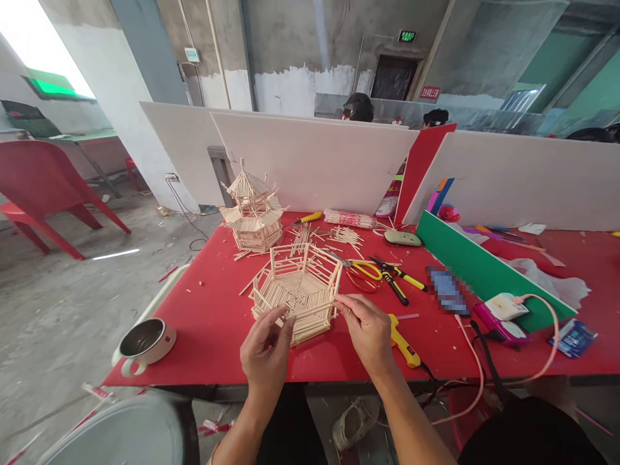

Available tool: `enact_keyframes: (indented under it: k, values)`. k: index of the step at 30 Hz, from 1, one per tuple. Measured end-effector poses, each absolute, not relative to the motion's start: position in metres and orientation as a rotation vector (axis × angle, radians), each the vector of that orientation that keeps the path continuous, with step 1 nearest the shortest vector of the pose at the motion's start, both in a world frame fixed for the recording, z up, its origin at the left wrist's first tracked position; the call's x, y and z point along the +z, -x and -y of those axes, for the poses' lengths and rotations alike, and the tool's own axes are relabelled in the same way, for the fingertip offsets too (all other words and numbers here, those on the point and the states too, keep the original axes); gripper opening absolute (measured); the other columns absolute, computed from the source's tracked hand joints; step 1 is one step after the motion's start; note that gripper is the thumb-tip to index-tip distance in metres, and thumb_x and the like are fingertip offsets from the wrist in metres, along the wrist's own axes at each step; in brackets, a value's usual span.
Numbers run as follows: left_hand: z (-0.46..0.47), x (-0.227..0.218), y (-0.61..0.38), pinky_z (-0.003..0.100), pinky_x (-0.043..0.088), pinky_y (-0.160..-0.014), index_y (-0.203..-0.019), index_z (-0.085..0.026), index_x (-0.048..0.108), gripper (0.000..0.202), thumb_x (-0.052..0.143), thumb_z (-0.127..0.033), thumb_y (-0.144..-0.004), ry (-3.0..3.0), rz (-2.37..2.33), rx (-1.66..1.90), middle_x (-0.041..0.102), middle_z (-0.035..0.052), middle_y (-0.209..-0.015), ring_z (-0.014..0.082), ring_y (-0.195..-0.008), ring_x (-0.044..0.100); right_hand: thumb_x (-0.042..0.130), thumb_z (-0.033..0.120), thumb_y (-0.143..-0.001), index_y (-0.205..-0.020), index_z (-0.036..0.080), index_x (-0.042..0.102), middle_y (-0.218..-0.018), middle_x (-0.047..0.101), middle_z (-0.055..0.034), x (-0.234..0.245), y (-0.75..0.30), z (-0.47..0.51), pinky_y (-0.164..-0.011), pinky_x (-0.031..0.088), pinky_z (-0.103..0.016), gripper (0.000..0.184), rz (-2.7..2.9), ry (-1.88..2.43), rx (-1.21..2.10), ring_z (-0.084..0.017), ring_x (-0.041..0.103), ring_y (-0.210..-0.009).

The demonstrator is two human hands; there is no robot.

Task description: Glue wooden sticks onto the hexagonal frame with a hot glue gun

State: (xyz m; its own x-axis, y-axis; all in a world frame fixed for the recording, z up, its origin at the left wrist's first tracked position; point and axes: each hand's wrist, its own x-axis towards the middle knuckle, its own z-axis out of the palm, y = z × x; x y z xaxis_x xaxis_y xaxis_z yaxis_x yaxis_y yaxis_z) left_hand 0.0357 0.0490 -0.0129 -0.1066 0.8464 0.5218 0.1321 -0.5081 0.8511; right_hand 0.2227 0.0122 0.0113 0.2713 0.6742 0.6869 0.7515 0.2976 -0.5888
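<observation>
Head view, stick frame (298,287) on red counter (213,323), left hand (266,354) fingers pinching its near edge, right hand (369,330) fingers clamped on its right edge, stick pagoda (252,210) behind the frame.

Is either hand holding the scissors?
No, the scissors lie on the red table beyond the right hand; it and the left hand touch the hexagonal stick frame.
</observation>
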Motion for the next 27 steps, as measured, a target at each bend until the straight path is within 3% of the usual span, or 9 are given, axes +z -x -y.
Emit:
enact_keyframes:
  k: [20,27]
  values:
    - [-0.0493,-0.0132,-0.0355,0.022,0.047,-0.050,-0.102,-0.020,0.073,0.022,0.073,-0.027,-0.082,-1.612,-1.098,1.664,0.071,0.0062,-0.093,0.0072,-0.052,0.049,0.058,0.027,-0.093,-0.105,0.028,0.074,-0.093,0.075,-0.0019,0.0118,-0.2237,-0.0132,-0.081,0.055,-0.025,0.019,1.483,1.432,-0.167,-0.014,0.071,-0.085]
    - [-0.0493,-0.0128,-0.0356,0.022,0.046,-0.051,-0.103,-0.021,0.073,0.021,0.072,-0.022,-0.082,-1.622,-1.077,1.673,0.070,0.0049,-0.094,0.0061,-0.052,0.049,0.059,0.024,-0.093,-0.105,0.027,0.073,-0.094,0.075,-0.0020,0.0089,-0.2246,-0.0138,-0.081,0.055,-0.024,0.019,1.505,1.426,-0.202,-0.014,0.070,-0.085]
